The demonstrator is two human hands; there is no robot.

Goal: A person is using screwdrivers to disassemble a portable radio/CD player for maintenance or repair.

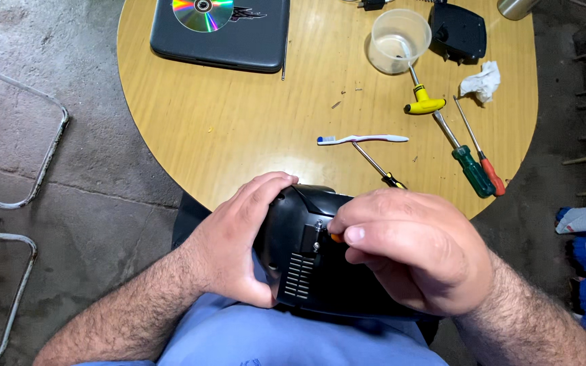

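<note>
A: What sits nearest the camera?

B: A black casing (320, 257), held over the person's lap at the table's near edge. The left hand (239, 237) wraps its left end, fingers curled over the top and thumb underneath.

A: And the right hand?

B: The right hand (415, 247) lies across the casing's right side, fingers drawn together and pinching a small orange-tipped thing (336, 237) against the casing, just beside a vent grille (298, 274). What that thing is cannot be told; the fingers hide most of it.

A: What lies on the table beyond?

B: On the round wooden table (239, 129), just past the hands, is a slim screwdriver (378, 167) with a black and yellow handle. Touching its tip lies a white toothbrush (364, 139) with blue bristles.

A: Further right?

B: A green screwdriver (466, 159) and a red screwdriver (483, 159) lie side by side near the right edge. Above them is a yellow T-handle driver (422, 102), its shaft reaching up to a clear plastic cup (398, 41). A crumpled tissue (481, 81) lies to its right.

A: And at the far side?

B: A black device (457, 30) stands beside the cup. Far left lies a grey laptop (239, 41), lid shut, with a disc (203, 13) on top.
</note>
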